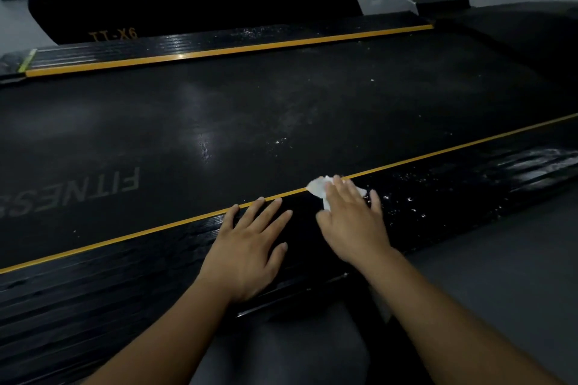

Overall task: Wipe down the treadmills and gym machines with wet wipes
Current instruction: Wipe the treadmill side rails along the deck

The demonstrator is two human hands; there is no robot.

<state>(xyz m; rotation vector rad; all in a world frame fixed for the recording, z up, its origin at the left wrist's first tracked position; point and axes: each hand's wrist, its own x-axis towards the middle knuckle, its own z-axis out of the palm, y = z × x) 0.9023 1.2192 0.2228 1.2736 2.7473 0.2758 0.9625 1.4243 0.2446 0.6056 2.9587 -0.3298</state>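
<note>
Treadmill belt [281, 109]: the biggest thing I see. Black, running across the view, dull shine near the middle, "FITNESS" printed upside down at the left.
Second treadmill [187, 9]: parallel, beyond the first. I read "TT-X6" on its side, also upside down.
Floor [500, 259]: dark grey, lower right, alongside the near machine.
Far side rail [187, 44]: ribbed black, yellow stripe along its belt edge, pale specks on part of it.
Near side rail [125, 278]: ribbed black, glossy. A thin yellow stripe [125, 236] separates it from the belt. Both hands are on this rail.
Left hand [250, 247]: palm down on the rail, fingers straight and spread, tips reaching the yellow stripe. Grasps nothing.
Right hand [353, 222]: just right of the left, slightly blurred. Fingers straight and flat, pressing the wipe onto the rail rather than curling round it.
Wet wipe [317, 187]: white, crumpled, under the right fingers at the stripe. Its edges poke out past the fingertips.
White specks [413, 200]: scattered on the rail right of the wipe. Whether drops or lint I cannot tell.
</note>
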